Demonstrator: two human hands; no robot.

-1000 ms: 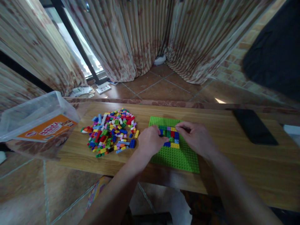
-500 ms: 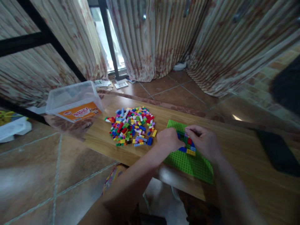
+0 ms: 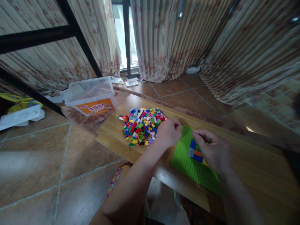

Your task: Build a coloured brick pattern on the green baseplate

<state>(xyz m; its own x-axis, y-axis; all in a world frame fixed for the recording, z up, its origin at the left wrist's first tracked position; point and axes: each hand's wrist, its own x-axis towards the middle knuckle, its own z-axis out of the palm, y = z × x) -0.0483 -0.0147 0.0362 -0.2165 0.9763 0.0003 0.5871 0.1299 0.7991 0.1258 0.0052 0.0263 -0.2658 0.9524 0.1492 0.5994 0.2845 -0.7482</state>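
A green studded baseplate lies on the wooden table, with blue, grey, orange and yellow toy bricks pressed onto it. My right hand hangs over these bricks and covers part of them. Its thumb and forefinger are pinched together; whatever is between them is too small to make out. Beside the plate's left edge is my left hand, its fingers curled closed, and I cannot tell what they hold. A loose pile of colourful bricks spreads to the left of this hand, which hides the pile's right side.
A clear plastic tub with an orange label stands beyond the left end of the wooden table. Papers lie on the tiled floor by the curtains. A black metal frame rises at the left.
My left hand has lifted off the bricks on the baseplate and moved left towards the pile. My right hand stays over the plate, still pinched. The whole view has shifted.
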